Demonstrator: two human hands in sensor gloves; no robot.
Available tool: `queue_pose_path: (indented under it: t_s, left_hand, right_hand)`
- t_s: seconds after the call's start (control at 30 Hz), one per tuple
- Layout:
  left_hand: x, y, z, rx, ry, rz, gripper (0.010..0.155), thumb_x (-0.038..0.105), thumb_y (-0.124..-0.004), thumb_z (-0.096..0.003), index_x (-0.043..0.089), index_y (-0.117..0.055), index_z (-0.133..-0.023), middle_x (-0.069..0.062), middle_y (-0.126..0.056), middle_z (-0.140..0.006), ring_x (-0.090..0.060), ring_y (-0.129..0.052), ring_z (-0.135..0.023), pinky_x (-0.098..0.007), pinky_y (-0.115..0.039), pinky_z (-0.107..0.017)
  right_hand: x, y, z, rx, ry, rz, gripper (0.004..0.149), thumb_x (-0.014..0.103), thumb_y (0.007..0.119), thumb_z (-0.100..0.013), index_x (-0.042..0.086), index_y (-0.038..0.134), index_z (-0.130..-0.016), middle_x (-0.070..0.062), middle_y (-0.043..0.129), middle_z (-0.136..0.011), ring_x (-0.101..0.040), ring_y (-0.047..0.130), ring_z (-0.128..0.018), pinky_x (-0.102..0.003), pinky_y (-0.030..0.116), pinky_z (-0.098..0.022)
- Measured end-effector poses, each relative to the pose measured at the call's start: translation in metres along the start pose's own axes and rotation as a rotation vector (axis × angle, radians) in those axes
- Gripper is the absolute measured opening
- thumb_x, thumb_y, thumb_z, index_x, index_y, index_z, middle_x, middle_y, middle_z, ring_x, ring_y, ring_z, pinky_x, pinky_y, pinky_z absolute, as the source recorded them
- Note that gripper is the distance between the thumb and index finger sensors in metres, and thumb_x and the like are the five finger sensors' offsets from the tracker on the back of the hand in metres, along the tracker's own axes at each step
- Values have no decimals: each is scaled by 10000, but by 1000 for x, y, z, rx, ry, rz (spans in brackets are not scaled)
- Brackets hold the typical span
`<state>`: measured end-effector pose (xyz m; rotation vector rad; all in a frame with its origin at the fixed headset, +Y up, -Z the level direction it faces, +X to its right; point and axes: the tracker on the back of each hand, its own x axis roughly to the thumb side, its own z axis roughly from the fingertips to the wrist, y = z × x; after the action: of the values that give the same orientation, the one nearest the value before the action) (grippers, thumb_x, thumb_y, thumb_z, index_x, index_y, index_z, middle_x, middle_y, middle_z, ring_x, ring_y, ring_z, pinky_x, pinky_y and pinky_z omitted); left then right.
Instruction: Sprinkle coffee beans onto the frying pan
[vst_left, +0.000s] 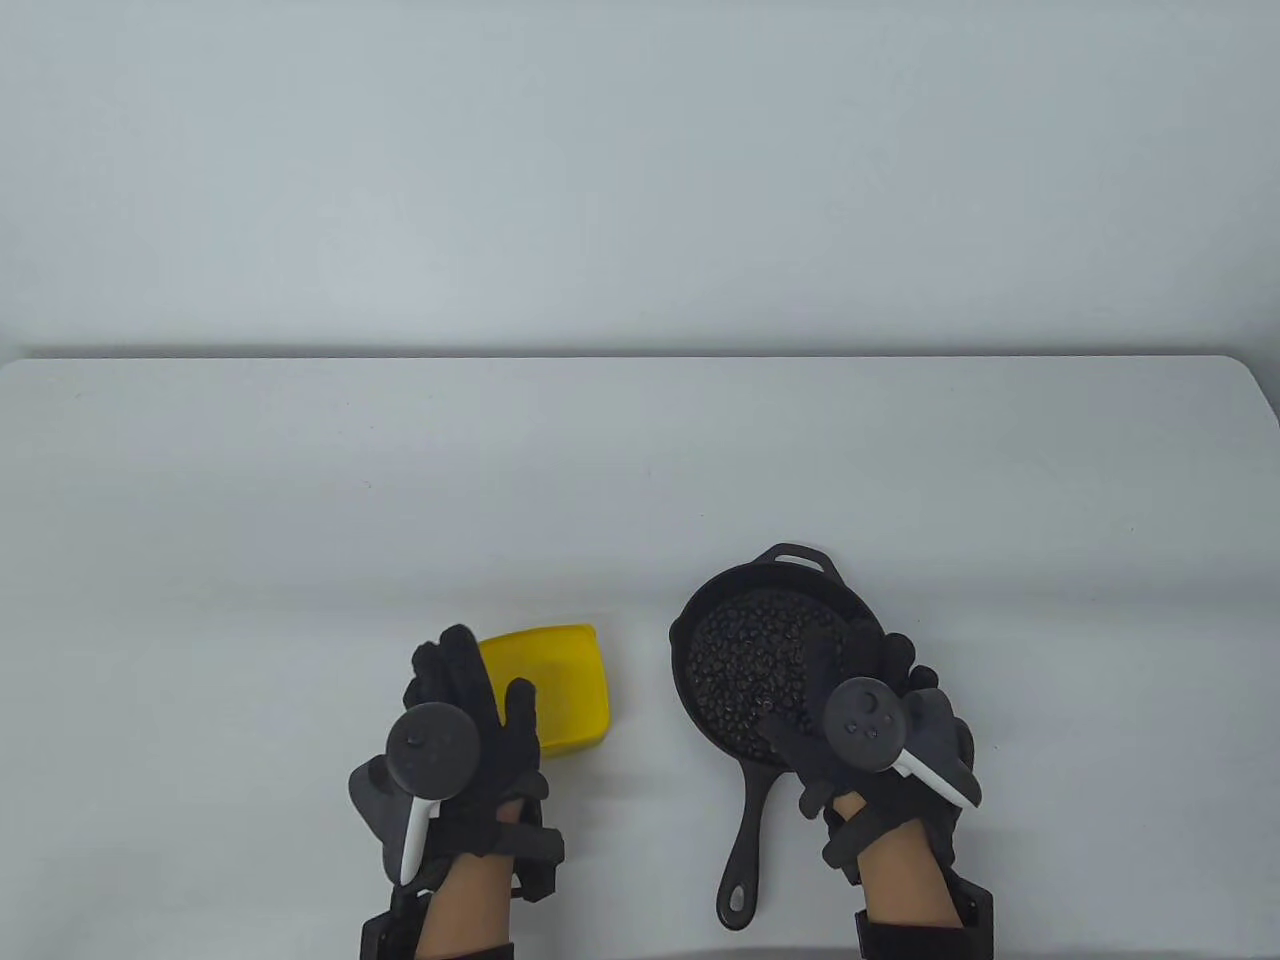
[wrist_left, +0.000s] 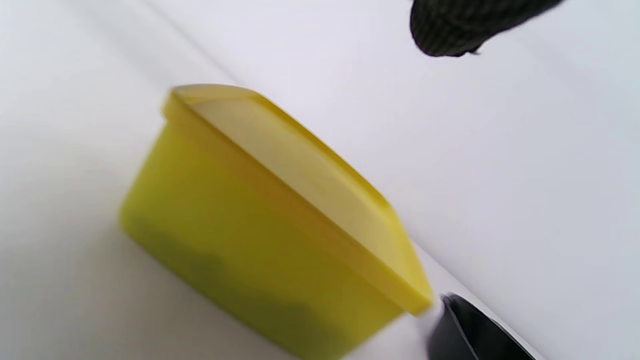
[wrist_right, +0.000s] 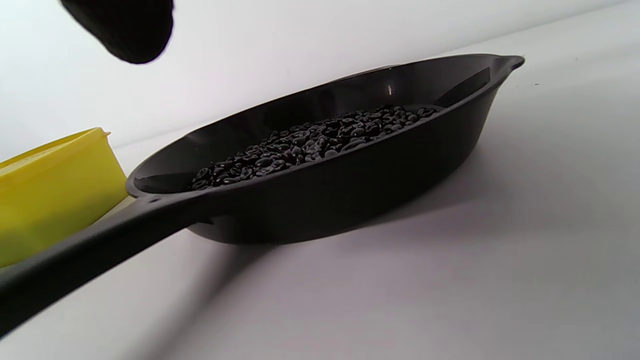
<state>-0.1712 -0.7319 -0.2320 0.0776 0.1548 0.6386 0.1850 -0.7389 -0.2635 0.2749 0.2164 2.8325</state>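
Black cast iron, that is the pan (vst_left: 775, 660), seen from the table view near the front edge of the white tabletop (vst_left: 640, 480), on my right side. Its bowl is covered with coffee beans (vst_left: 750, 665) and its handle points toward me. My right hand (vst_left: 880, 745) hovers over the near right rim, fingers spread and loose, holding nothing that I can see. My left hand (vst_left: 460, 740) lies over the near left part of the yellow box (vst_left: 560, 685); its fingers are stretched out, and I cannot tell if they touch the box. Box and pan stand near each other with a clear gap. Behind them the tabletop has much free room; in front the edge is close.

From the left wrist view, the box (wrist_left: 260, 235) stands upright on the tabletop, and what little of its inside shows holds no beans. One fingertip (wrist_left: 450, 30) hangs apart from it at the top, so this grip is open. A dark corner at the bottom right is probably the pan.

From the right wrist view, the beans (wrist_right: 310, 140) lie well below the rim of the pan (wrist_right: 350, 190), in a rather even layer. One fingertip (wrist_right: 125, 27) hangs free above. I judge the sprinkling is nearly or fully done. If more beans should come, I would let them fall from low over the middle, and move my hands backward slowly so the handle is not pushed.
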Motion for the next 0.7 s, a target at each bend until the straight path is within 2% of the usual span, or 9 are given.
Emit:
queue_pose_path:
  t_s: [0.1,0.2,0.37,0.7]
  left_hand:
    - [22,-9,6,-29,-147,-100,792,669,-650,-487,573,-83,-1031,184,25,-1160,-199,15,-1159,-512,-41,-817]
    - [33,-23,9,-84,-197,-177,798,696,-617,-468,547,-86,-1045,191,62,-1147,-172,102,-1127,-488,40,-773]
    - [38,-35,8,-149,-174,-208,787,699,-609,-456,507,-145,-1062,169,13,-1145,-182,79,-1108,-480,27,-746]
    - [24,-32,5,-183,-105,-142,771,687,-597,-460,470,-187,-1075,121,-29,-1149,-218,57,-1092,-486,13,-732]
  right_hand:
    - [2,-1,2,-16,-14,5,871,596,627,-597,101,91,-1073,-201,-119,-966,-511,-122,-815,-598,-47,-440]
    - [4,-3,4,-33,-25,21,869,595,625,-597,100,94,-1075,-204,-117,-968,-513,-121,-816,-599,-47,-440]
    - [5,-6,5,-60,-40,17,866,593,623,-598,97,100,-1078,-206,-113,-970,-515,-118,-817,-599,-46,-441]
    - [11,-5,6,-67,-69,5,861,591,616,-599,90,106,-1079,-210,-107,-972,-517,-112,-818,-601,-42,-443]
